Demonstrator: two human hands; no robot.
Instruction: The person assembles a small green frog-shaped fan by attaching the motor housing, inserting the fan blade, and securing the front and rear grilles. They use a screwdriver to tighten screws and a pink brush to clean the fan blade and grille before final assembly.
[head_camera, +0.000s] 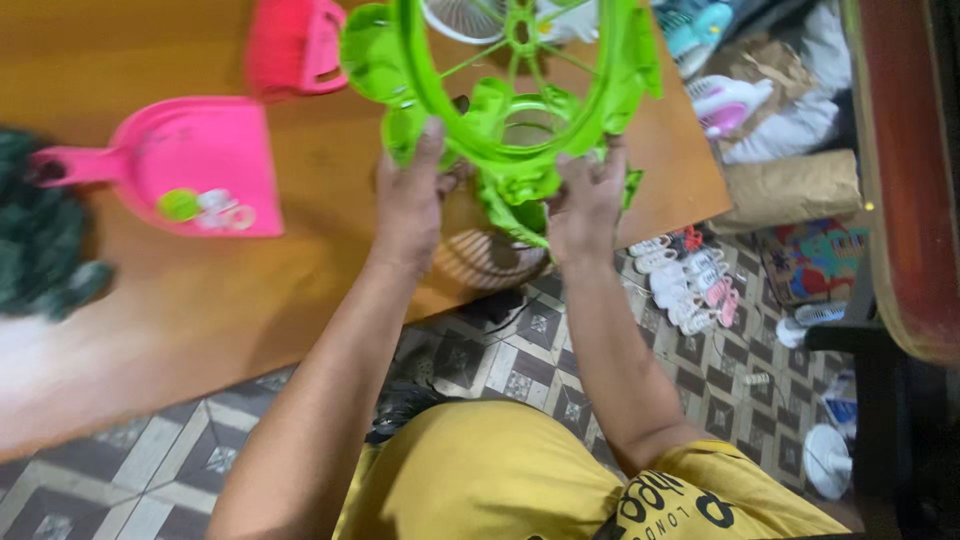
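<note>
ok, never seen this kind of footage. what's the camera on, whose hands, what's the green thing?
One camera, worn on a person's head, looking down at their own bare arms. The left hand and right hand both grip a green plastic ring frame with spokes, held over a wooden table. On the table lie a pink dustpan and a pink brush. The yellow at the bottom is the person's shirt. Right of the table, small white plastic parts lie on a tiled floor.

green fan frame (520, 110): glossy plastic | pink dustpan (205, 165): smooth plastic | table (250, 290): polished wood
</note>
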